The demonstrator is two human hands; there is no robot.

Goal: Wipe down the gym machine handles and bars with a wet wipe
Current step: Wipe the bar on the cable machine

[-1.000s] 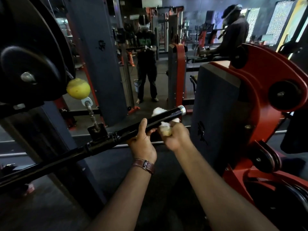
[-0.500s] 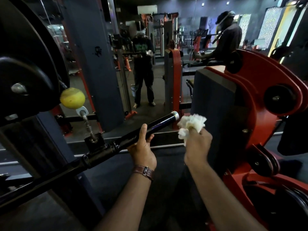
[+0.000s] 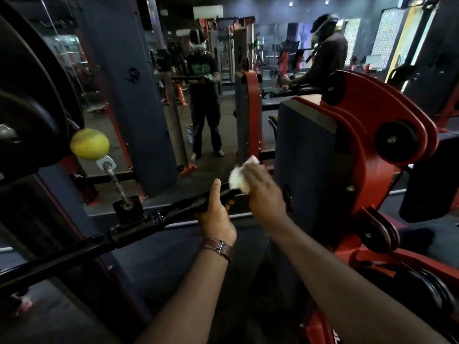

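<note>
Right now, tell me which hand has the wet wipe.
The right hand grips the white wet wipe at the bar's end; the left hand, wearing the brown watch strap, only holds the bar.

Both of your forearms are bare from the bottom edge of the view up to the hands, with no sleeves in sight. Your left hand (image 3: 215,217) has a watch strap (image 3: 218,247) round the wrist: a brown leather band with a small silver metal buckle facing up, and a leather keeper loop beside it. The watch face itself is out of sight. Your right hand (image 3: 263,192) and its wrist carry nothing, no band or glove. No rings show on your fingers (image 3: 216,188), though the hands are slightly blurred
</note>
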